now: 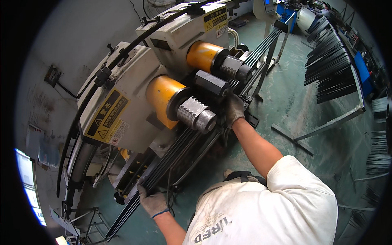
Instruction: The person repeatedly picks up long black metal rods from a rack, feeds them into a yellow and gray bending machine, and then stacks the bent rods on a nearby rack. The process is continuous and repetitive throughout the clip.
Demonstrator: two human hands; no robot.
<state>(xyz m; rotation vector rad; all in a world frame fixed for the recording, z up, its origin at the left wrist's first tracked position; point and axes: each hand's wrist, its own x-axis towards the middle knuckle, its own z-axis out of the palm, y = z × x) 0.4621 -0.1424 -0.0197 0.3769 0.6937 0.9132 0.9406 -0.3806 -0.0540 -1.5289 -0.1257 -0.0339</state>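
Observation:
Long dark metal bars [124, 217] run in a bundle diagonally below the two heads of a machine. My left hand [153, 202], in a knitted work glove, grips this bundle near its lower end, thumb on top. My gloved right hand [235, 107] is at the end of a dark hexagonal block [211, 82] between the heads. Its fingers are largely hidden, so its hold is unclear. A grooved steel roller [193, 111] sticks out of the nearer yellow cylinder [165, 95], left of my right hand. Another grooved roller [233, 65] sits on the farther head.
Warning labels mark the machine's nearer housing [116, 101]. A black hose [122, 55] arches over it. At right, a metal rack [356, 76] holds many thin dark strips, its foot [292, 139] on the green floor. Farther back is a person [324, 13].

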